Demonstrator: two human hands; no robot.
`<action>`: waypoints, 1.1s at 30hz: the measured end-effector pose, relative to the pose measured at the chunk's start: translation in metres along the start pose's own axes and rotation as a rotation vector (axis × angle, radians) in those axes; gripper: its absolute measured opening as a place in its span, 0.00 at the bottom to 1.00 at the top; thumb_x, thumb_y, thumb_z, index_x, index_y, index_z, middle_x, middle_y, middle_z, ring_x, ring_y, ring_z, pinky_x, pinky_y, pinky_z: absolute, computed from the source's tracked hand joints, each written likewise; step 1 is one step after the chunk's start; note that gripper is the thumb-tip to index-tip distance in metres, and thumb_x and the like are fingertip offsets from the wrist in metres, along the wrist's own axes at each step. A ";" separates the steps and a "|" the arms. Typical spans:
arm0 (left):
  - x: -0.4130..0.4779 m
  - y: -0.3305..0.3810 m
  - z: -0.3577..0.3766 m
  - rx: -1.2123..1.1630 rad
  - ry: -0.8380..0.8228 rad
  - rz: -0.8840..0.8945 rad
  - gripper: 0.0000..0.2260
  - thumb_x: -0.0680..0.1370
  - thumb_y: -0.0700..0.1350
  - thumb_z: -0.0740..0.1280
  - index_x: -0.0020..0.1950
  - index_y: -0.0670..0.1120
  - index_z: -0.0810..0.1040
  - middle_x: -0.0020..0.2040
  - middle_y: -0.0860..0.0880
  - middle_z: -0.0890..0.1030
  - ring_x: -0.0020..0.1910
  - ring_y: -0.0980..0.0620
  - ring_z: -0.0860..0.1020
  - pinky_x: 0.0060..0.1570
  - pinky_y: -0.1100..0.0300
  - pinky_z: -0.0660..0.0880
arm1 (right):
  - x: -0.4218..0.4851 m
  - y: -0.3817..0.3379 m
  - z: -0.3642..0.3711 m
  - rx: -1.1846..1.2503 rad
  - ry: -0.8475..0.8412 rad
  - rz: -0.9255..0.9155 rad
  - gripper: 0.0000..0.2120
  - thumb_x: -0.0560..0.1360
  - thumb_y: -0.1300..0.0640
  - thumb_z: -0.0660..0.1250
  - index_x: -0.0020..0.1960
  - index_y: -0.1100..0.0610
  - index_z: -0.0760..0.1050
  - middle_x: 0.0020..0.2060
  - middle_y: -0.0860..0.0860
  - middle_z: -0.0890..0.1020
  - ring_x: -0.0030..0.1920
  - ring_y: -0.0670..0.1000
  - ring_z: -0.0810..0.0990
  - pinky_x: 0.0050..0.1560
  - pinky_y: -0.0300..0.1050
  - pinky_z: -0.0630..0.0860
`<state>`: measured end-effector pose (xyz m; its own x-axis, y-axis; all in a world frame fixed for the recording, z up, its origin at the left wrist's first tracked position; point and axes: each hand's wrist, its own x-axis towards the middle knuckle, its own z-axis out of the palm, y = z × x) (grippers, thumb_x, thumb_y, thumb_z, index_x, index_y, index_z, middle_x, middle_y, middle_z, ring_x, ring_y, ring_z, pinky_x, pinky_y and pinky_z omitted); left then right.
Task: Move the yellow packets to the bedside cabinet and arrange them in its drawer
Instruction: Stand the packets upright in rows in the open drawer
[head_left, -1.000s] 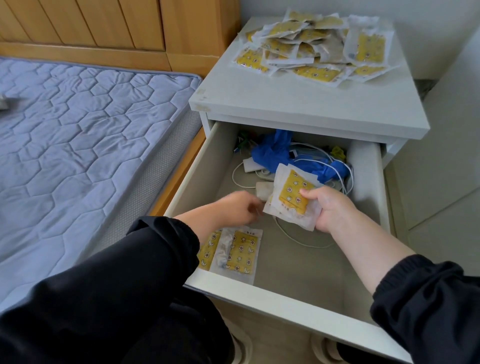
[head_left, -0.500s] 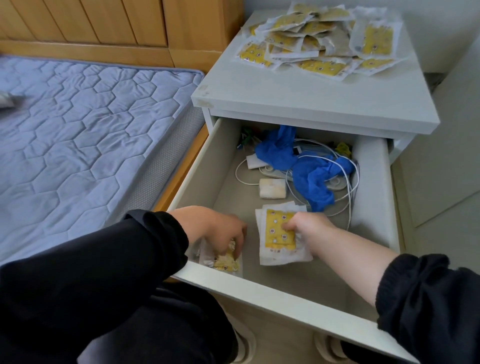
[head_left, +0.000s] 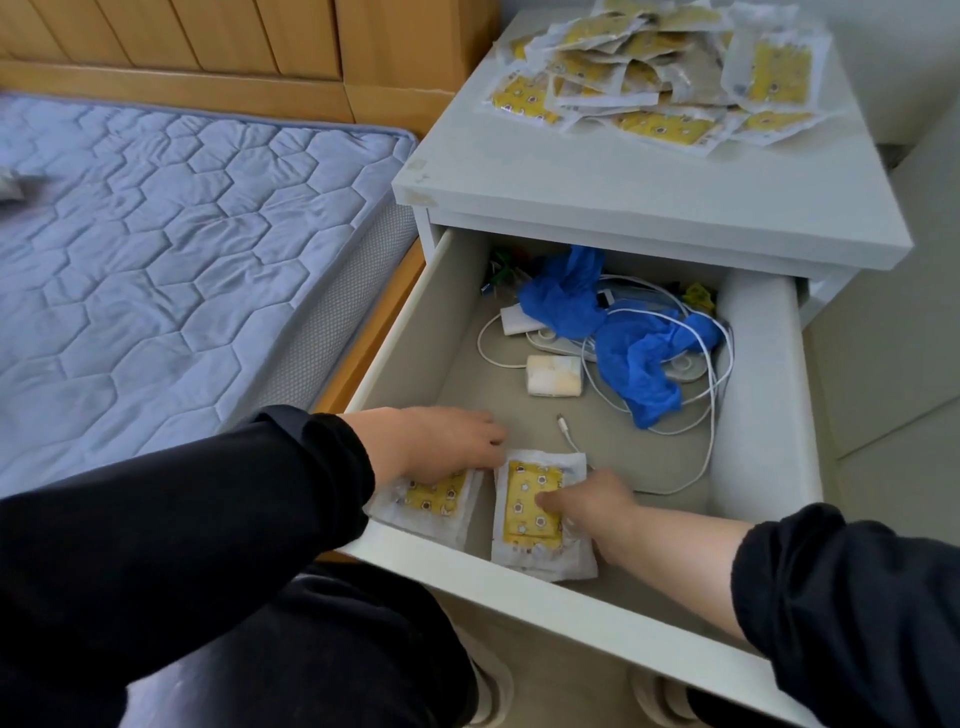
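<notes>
Head view: the yellow packets (head_left: 779, 73) look thin, light and floppy, and their film is probably slippery. Judging by that, take them by a white sealed border or press them flat.

Two lots lie side by side at the near edge of the drawer (head_left: 763, 395).
- **Left stack** (head_left: 434, 501): it sits under the left hand (head_left: 441, 447), whose fingers lie fairly straight on it.
- **Right stack** (head_left: 530, 519): the right hand (head_left: 592, 506) presses on it; I cannot tell whether the hand pinches it.

The far heap (head_left: 660, 124) on the bedside cabinet (head_left: 623, 197) holds a dozen or more packets, too overlapped to count.

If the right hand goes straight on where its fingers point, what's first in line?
The right hand touches the right packet; straight past it, probably the left packet under the left hand. Depth is unclear.
</notes>
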<state>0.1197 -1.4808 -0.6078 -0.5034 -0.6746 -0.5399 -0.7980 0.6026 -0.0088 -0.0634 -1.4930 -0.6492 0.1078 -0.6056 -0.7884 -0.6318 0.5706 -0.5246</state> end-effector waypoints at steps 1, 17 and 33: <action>-0.002 -0.002 0.001 -0.014 0.001 -0.037 0.20 0.74 0.36 0.67 0.65 0.47 0.69 0.63 0.47 0.69 0.58 0.49 0.68 0.50 0.60 0.68 | -0.001 0.003 0.002 -0.016 -0.024 0.000 0.18 0.66 0.57 0.78 0.53 0.60 0.78 0.50 0.57 0.83 0.48 0.57 0.83 0.52 0.54 0.80; 0.005 -0.007 0.010 -0.159 -0.210 -0.243 0.36 0.64 0.45 0.80 0.68 0.46 0.67 0.61 0.47 0.72 0.58 0.46 0.73 0.58 0.52 0.74 | -0.021 -0.005 0.006 -0.423 -0.293 0.006 0.22 0.77 0.40 0.61 0.51 0.59 0.73 0.43 0.55 0.81 0.35 0.53 0.83 0.35 0.44 0.80; 0.005 -0.008 0.009 -0.213 -0.194 -0.339 0.32 0.68 0.48 0.78 0.67 0.46 0.69 0.59 0.46 0.72 0.56 0.47 0.73 0.53 0.57 0.72 | 0.004 -0.024 0.001 -1.113 -0.084 -0.653 0.40 0.65 0.36 0.72 0.69 0.55 0.64 0.63 0.54 0.67 0.68 0.57 0.61 0.66 0.51 0.66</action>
<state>0.1261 -1.4851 -0.6180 -0.1460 -0.7141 -0.6846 -0.9680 0.2458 -0.0500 -0.0472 -1.5090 -0.6398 0.6589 -0.5363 -0.5275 -0.7355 -0.6063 -0.3023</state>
